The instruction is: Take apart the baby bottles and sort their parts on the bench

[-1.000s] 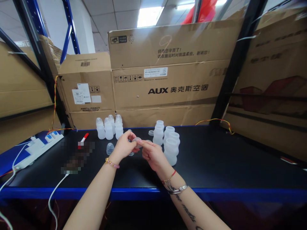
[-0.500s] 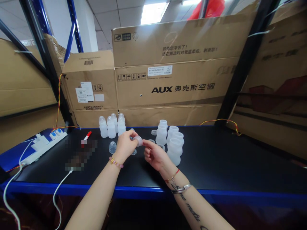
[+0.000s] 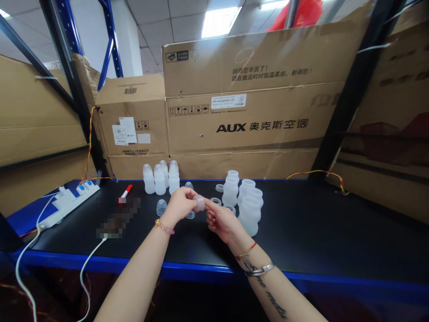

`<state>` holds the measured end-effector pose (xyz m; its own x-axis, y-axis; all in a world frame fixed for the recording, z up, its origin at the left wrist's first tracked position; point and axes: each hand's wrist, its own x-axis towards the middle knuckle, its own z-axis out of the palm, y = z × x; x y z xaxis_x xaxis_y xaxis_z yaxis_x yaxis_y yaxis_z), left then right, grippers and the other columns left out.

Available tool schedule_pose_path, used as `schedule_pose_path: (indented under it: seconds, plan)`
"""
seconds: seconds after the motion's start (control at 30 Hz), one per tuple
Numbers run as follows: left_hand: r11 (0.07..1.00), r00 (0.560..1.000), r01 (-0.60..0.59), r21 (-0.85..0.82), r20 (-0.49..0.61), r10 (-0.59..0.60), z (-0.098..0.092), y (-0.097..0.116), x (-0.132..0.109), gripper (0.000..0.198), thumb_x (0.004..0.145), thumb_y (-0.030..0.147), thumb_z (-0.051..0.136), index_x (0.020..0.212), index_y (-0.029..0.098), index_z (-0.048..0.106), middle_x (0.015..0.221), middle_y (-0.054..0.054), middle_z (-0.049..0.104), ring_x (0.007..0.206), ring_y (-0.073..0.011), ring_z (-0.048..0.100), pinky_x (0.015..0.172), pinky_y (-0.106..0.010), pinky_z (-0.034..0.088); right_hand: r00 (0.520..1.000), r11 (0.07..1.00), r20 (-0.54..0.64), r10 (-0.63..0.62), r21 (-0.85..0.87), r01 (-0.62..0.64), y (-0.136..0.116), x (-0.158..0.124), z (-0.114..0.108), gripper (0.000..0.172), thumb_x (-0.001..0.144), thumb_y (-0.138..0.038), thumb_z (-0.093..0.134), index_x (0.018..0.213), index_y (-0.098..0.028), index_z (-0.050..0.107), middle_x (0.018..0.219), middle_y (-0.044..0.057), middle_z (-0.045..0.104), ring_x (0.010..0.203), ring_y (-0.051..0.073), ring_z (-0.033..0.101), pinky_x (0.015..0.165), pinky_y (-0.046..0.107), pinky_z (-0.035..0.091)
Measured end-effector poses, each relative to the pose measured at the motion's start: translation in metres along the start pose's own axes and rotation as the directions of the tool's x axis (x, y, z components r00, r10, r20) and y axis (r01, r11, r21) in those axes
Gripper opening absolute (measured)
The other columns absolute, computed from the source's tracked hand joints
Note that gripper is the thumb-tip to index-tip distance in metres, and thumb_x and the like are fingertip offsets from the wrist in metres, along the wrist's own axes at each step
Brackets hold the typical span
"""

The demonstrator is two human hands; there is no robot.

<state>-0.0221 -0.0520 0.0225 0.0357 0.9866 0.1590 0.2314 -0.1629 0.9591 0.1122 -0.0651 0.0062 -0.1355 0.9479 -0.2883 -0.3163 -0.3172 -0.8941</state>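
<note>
A translucent baby bottle collar is held up above the black table between my two hands. My left hand pinches it from the left. On the other side, my right hand has its index fingertip pressed to the collar's open side, the other fingers curled; whether the tip is inside is hard to see. Several frosted, uncapped bottles stand to the right of my right hand. Loose collars lie beside them. A clear dome cap rests left of my left hand, and another cap stands behind it.
Capped bottles stand at the back left. A red marker, a pixelated object with a white cable, and a power strip lie on the left. Cardboard walls the back. The table's blue edge runs in front.
The collar has turned so more of its ridged side shows, and my right index finger is closer against it. The whole view has shifted slightly, moving the scene to the right.
</note>
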Motion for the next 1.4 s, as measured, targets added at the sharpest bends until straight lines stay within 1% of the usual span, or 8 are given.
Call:
schedule_pose_path:
  seconds: [0.27,0.4,0.5,0.77,0.9,1.03,1.27,1.4]
  plan:
    - [0.997,0.988,0.068,-0.021,0.140,-0.065,-0.006,0.009,-0.007,0.016,0.066,0.004,0.061,0.078,0.013,0.067,0.060,0.001,0.065,0.051,-0.0074,0.060,0.046,-0.014,0.042,0.993,0.986,0.049,0.111,0.116,-0.116,-0.006,-0.005,0.000,0.031,0.086,-0.021,0.064,0.060,-0.018,0.048,0.039,-0.010,0.037,0.033,0.002,0.028,0.033,0.012,0.021]
    - [0.985,0.954,0.160,-0.057,0.266,-0.139,-0.008,0.014,-0.010,0.024,0.071,0.011,0.064,0.095,0.012,0.068,0.069,-0.003,0.069,0.058,-0.0120,0.067,0.051,-0.018,0.050,0.993,0.985,0.045,0.109,0.131,-0.114,-0.006,-0.005,0.001,0.034,0.085,-0.018,0.064,0.056,-0.018,0.047,0.037,-0.009,0.038,0.033,0.001,0.028,0.032,0.011,0.021]
    - [0.975,0.933,0.179,-0.130,0.336,-0.127,-0.009,0.014,-0.011,0.034,0.073,0.010,0.063,0.107,0.012,0.066,0.075,-0.005,0.071,0.062,-0.0141,0.070,0.056,-0.022,0.054,0.988,0.980,0.090,0.122,0.149,-0.134,-0.006,-0.004,0.000,0.035,0.084,-0.021,0.066,0.055,-0.017,0.046,0.038,-0.009,0.038,0.032,0.001,0.027,0.031,0.011,0.020]
    - [0.930,0.908,0.245,-0.275,0.400,-0.121,-0.015,0.020,-0.012,0.039,0.075,0.004,0.057,0.113,0.010,0.065,0.081,-0.008,0.073,0.065,-0.0134,0.069,0.058,-0.022,0.054,0.969,0.970,0.166,0.182,0.130,-0.205,-0.011,-0.005,-0.003,0.037,0.092,-0.035,0.059,0.060,-0.017,0.051,0.041,-0.007,0.043,0.033,0.002,0.033,0.031,0.012,0.023]
    - [0.885,0.897,0.323,-0.336,0.408,-0.172,-0.014,0.023,-0.012,0.042,0.074,0.000,0.054,0.114,0.007,0.063,0.075,-0.011,0.073,0.070,-0.0172,0.072,0.065,-0.025,0.055,0.977,0.983,0.143,0.156,0.078,-0.168,-0.009,-0.003,-0.003,0.036,0.089,-0.036,0.062,0.059,-0.018,0.051,0.042,-0.007,0.044,0.034,0.003,0.034,0.032,0.012,0.024]
    - [0.870,0.909,0.329,-0.367,0.373,-0.187,-0.011,0.020,-0.010,0.028,0.075,0.000,0.056,0.100,0.006,0.067,0.074,-0.011,0.072,0.065,-0.0146,0.070,0.070,-0.026,0.056,0.992,0.996,0.087,0.086,-0.005,-0.086,-0.005,0.000,-0.004,0.035,0.083,-0.039,0.068,0.059,-0.018,0.053,0.044,-0.005,0.048,0.034,0.003,0.037,0.032,0.013,0.024]
    - [0.942,0.955,0.258,-0.213,0.205,-0.215,-0.004,0.011,-0.005,0.025,0.072,0.001,0.054,0.091,0.007,0.069,0.067,-0.007,0.070,0.064,-0.0172,0.069,0.064,-0.026,0.055,0.982,0.969,-0.104,-0.159,-0.205,0.135,0.000,-0.003,-0.003,0.033,0.073,-0.033,0.076,0.052,-0.015,0.057,0.043,-0.001,0.052,0.034,0.003,0.037,0.032,0.015,0.022]
    - [0.936,0.953,0.270,-0.227,0.200,-0.226,-0.003,0.009,-0.006,0.031,0.070,0.001,0.054,0.096,0.006,0.071,0.066,-0.007,0.070,0.064,-0.0176,0.069,0.067,-0.028,0.057,0.984,0.974,-0.086,-0.154,-0.182,0.137,0.000,-0.002,-0.003,0.030,0.068,-0.029,0.078,0.050,-0.016,0.057,0.041,-0.001,0.052,0.033,0.004,0.037,0.031,0.017,0.022]
